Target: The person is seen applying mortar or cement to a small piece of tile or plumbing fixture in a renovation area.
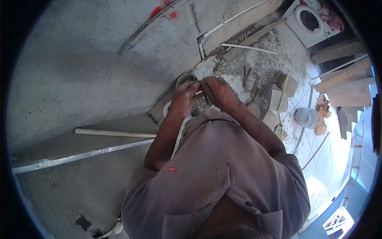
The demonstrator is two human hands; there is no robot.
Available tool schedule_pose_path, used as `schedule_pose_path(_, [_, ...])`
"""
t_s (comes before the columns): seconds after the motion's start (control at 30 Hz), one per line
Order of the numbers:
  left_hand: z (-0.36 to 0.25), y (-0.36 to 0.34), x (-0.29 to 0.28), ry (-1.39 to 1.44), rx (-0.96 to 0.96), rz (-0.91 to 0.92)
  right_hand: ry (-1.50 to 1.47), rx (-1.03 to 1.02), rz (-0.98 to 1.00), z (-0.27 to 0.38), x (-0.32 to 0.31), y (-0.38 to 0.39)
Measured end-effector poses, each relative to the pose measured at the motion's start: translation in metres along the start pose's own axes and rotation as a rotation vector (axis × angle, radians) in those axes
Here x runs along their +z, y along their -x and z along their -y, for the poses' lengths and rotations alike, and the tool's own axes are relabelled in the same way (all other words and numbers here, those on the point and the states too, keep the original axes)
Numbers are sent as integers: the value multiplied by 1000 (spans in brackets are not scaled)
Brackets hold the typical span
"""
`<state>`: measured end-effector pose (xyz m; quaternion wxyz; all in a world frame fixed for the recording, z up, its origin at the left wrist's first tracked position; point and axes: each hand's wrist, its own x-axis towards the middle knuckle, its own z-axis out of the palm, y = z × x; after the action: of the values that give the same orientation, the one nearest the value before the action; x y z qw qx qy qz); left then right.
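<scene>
My left hand [184, 97] and my right hand [218, 91] meet in front of my waist. Both are closed, fingertips pinched close together. A small piece lies between them, too small and too covered by fingers to name. Below the right hand's fingers a short dark bar-like end [206, 98] sticks out; I cannot tell what it belongs to. Just beyond the hands, and partly hidden by them, stands a dark round bucket [184, 77] against the wall.
White pipe [217, 28] with a grey elbow runs along the bare wall [87, 75]. A loose white pipe [248, 49], a hammer [255, 85] and concrete blocks [276, 99] lie on the rubble-strewn floor. Farther right are planks [344, 73], a plastic container [306, 118] and a washing machine [304, 22].
</scene>
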<state>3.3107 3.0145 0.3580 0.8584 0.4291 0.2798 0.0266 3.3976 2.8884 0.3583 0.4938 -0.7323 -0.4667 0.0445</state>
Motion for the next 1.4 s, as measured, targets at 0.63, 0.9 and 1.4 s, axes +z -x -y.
schedule_pose_path(0.63, [15, -2, 1, -174, 33, -96, 309, -61, 85, -11, -2, -1])
schedule_pose_path(0.9, [28, 2, -2, -444, 170, -101, -255, 623, 511, -29, -17, -11])
schedule_pose_path(1.4, [33, -1, 3, -949, 723, -203, -638, 630, 251, -30, -12, 0])
